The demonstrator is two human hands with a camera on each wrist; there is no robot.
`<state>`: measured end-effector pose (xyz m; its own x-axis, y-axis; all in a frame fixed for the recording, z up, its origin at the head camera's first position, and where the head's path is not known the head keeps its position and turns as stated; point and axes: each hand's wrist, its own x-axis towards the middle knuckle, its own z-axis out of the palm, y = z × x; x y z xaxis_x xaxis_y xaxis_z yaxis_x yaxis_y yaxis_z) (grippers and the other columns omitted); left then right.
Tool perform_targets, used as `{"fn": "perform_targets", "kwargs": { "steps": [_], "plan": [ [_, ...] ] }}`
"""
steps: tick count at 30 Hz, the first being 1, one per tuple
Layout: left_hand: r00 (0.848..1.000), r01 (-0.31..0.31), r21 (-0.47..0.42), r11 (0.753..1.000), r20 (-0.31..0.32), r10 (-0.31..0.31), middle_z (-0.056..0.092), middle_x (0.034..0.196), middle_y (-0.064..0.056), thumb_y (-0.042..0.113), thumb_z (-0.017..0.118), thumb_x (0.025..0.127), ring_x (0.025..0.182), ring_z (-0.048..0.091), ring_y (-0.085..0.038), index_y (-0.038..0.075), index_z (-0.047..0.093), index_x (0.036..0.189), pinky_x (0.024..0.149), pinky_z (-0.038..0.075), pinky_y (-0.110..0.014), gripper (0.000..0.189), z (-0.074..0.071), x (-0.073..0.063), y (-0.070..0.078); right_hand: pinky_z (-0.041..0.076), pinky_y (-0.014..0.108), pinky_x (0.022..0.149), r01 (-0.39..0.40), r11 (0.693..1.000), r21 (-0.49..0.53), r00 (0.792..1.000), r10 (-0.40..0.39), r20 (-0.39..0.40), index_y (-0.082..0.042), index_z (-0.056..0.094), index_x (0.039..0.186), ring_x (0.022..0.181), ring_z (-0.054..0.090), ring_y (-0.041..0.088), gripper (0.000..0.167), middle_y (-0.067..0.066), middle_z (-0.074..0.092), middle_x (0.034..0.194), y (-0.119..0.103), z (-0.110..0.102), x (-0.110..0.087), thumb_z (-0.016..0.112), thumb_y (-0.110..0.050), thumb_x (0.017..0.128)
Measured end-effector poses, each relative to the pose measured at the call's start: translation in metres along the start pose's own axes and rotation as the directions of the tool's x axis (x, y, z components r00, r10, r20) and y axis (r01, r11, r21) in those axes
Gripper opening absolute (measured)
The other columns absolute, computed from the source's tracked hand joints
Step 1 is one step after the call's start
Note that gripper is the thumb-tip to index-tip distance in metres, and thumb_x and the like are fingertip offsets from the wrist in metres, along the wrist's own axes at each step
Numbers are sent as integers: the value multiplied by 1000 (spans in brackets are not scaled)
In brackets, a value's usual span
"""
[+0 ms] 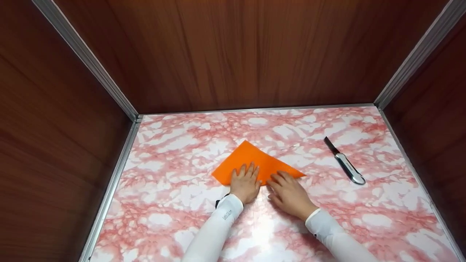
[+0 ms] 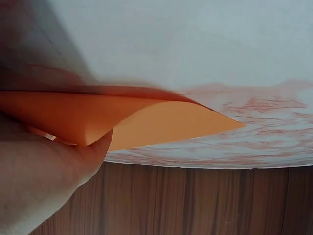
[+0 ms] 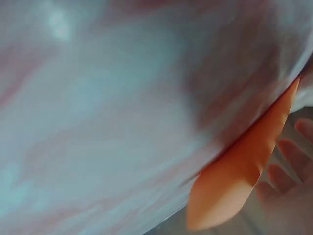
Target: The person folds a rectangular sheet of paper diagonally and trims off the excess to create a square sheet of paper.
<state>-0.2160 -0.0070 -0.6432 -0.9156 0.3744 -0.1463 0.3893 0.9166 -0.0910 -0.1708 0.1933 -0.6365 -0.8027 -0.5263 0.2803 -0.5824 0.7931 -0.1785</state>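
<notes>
Both hands, left hand (image 1: 245, 183) and right hand (image 1: 288, 193), press flat-fingered on the folded orange paper (image 1: 251, 160) left of the utility knife (image 1: 346, 162); uneven pressure could skew the crease, since the top layer bulges

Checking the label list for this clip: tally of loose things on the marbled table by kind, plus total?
Orange paper, folded into a triangle, under both hands: 1
Utility knife, blade out, lying off to the right: 1
Total: 2
</notes>
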Motion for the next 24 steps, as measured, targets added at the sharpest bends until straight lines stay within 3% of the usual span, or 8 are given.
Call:
{"fn": "perform_targets", "kwargs": {
  "steps": [6,24],
  "plan": [
    [1000,2,10,1000,-9,-2,15,161,3,55,24,102,145,19,-27,29,16,157,108,20,-57,61,0,-1,0,23,49,111,12,1000,-20,998,-11,64,-15,61,134,133,37,36,56,13,51,139,-5,7,-4,66,-47,88],
    [999,-7,5,1000,-36,7,17,161,3,56,27,102,144,21,-27,29,20,157,108,21,-56,62,0,-1,-1,24,50,111,2,999,34,998,-5,68,-14,63,132,132,38,38,53,15,51,138,-3,8,-8,64,-46,90]
  ]
}}
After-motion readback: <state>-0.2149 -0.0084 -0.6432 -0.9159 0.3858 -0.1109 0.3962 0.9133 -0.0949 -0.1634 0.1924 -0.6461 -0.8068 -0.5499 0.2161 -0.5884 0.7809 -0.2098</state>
